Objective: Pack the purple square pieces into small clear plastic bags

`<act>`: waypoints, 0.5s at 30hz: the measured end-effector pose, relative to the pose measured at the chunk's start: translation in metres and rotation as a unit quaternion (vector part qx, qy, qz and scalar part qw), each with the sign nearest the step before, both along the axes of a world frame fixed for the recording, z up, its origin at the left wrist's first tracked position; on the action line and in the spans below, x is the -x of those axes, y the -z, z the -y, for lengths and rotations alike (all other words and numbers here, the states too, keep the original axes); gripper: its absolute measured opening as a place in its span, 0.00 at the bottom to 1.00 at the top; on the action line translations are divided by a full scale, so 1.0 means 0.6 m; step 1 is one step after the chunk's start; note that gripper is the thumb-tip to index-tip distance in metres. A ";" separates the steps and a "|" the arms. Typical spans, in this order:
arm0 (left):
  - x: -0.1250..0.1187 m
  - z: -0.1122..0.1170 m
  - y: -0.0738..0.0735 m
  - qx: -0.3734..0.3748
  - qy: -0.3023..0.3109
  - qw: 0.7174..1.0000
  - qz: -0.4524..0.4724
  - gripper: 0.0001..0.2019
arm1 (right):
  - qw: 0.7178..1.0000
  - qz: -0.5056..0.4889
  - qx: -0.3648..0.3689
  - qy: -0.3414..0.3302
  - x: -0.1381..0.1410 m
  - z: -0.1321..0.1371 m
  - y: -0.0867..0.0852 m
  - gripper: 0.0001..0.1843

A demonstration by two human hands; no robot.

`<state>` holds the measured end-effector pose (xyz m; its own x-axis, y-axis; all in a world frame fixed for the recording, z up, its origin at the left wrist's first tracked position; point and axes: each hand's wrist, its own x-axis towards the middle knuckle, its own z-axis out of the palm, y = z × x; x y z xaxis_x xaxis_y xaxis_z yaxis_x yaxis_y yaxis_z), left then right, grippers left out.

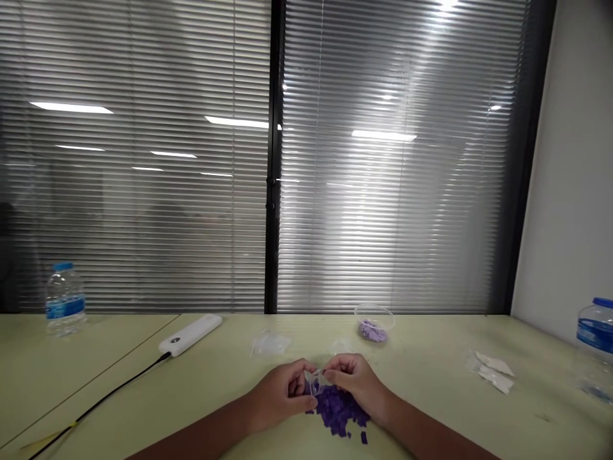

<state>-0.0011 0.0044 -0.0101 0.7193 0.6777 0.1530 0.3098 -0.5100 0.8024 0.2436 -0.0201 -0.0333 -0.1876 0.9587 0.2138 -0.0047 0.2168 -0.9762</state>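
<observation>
Hands (282, 396) closed on a small clear plastic bag (316, 382), lower centre of the frame

In the left hand, just left of bottom centre, the bag gripped at its left side between thumb and curled fingers. In the right hand (357, 383), just right of bottom centre, thumb and forefinger pinched narrow on the bag's upper right edge. Cannot tell the bag's contents.

Below the bag and beside the right palm, a loose heap of dark purple pieces (338, 409) on the pale table (431, 415), with a few strays toward the bottom edge of the frame. Above the right hand, right of centre, a round clear container (374, 305) with pale purple pieces (372, 330) at its bottom. Above the left hand, near the middle, a crumpled piece of clear plastic (271, 343).

At lower left, a white device (191, 333) with a black cable (117, 390) running to the bottom corner; at the left edge, a blue-capped bottle (64, 300). At lower right, whitish packets (495, 370), and at the right edge a second bottle (595, 345), partly cut off. Across the upper frame, horizontal blinds (143, 211) behind glass, split by a dark post (272, 243).
</observation>
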 end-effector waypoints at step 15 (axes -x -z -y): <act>-0.003 0.002 -0.004 0.001 -0.002 1.000 0.003 0.28 | 0.999 0.029 -0.028 0.005 0.006 0.010 -0.012 0.26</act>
<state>0.0005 0.0034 -0.0078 0.7158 0.6805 0.1563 0.3062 -0.5071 0.8057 0.2401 -0.0262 -0.0260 -0.1918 0.9472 0.2571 0.0540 0.2717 -0.9609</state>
